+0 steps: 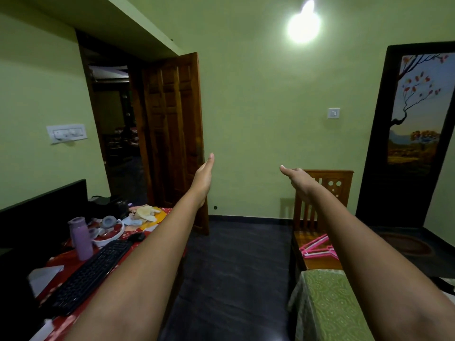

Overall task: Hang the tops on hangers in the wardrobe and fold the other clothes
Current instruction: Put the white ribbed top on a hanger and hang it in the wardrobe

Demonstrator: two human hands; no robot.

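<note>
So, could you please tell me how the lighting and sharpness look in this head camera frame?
In the head view, the wall lamp blows out into white glare; the room beyond the open door is very dark; the chair casts a soft shadow on the wall; wide-angle stretch enlarges the forearms; both hands, left and right, look slightly soft.

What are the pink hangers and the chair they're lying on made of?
The pink hangers look like plastic: thin, smooth, evenly bright pink. The chair looks like varnished wood: reddish-brown, slightly glossy, with slats and round cut-outs in its back.

No legible text, label or number anywhere.
</note>
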